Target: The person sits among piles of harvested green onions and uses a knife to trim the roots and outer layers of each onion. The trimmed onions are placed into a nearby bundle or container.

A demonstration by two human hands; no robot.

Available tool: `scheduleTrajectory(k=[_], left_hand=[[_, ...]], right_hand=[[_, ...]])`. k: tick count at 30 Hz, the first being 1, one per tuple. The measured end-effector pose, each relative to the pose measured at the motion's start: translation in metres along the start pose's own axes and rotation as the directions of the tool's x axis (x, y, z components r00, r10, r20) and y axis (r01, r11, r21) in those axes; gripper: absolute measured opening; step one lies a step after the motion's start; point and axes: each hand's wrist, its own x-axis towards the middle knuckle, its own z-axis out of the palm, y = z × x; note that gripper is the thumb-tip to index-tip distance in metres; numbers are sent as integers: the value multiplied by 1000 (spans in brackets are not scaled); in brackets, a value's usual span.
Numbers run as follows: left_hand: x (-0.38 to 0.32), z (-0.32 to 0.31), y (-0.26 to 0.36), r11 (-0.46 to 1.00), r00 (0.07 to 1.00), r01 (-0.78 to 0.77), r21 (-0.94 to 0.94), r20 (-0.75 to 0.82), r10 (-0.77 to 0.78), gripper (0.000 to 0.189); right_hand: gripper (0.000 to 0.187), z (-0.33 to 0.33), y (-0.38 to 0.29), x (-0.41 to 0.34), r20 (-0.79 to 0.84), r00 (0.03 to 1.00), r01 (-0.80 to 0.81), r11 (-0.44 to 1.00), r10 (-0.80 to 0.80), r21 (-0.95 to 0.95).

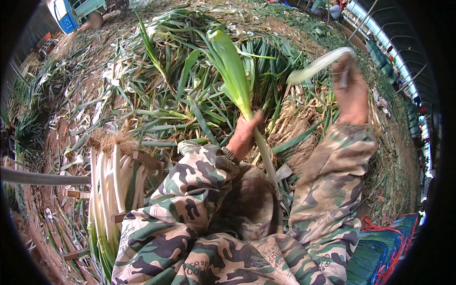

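My left hand [245, 131] is closed around the stem of a Welsh onion or leek [231, 71]. Its broad green leaves point up and away, while the paler stalk runs down towards my lap. Raised at the right, my right hand [351, 89] grips a pale stripped leaf layer [317, 66], blurred by motion. A small greyish thing also shows at its fingers, too blurred to name. To my left, a bundle of cleaned white stalks [107, 178] lies on a wooden rack [78, 194], roots facing away from me and green ends towards me.
Beyond my hands lies a heap of unpeeled green stalks [274, 64], with dry roots [299, 153] nearer me. Leaf scraps [117, 74] litter the soil. A grey pole [46, 176] reaches the rack. Green sacking with red string [381, 245] is lower right. A blue truck [66, 16] and people [335, 10] are farther off.
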Motion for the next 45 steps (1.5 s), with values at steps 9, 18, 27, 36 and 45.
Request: scheduleTrajectory(k=[9,18,27,36,45], left_hand=[[37,-68,19,916,961,-47,-399,-267,-67,29],[26,-55,13,974,939,-91,-207,-343,14,33],[8,-20,-21,974,982,174,-144,-55,-183,40],[29,-49,-21,964,948,43,-261,-294,-122,38],[46,-78,-12,847,914,-167,-505,-402,-60,32]], right_hand=[[66,-95,53,-145,-273,773,-562,418,573,-714],[54,-65,119,-208,120,928,161,-91,352,-983],[20,-73,126,-184,228,972,232,-94,52,-968],[18,-68,84,-180,-214,957,-287,767,197,-575],[13,-73,-32,-276,-372,834,-463,884,408,-69]])
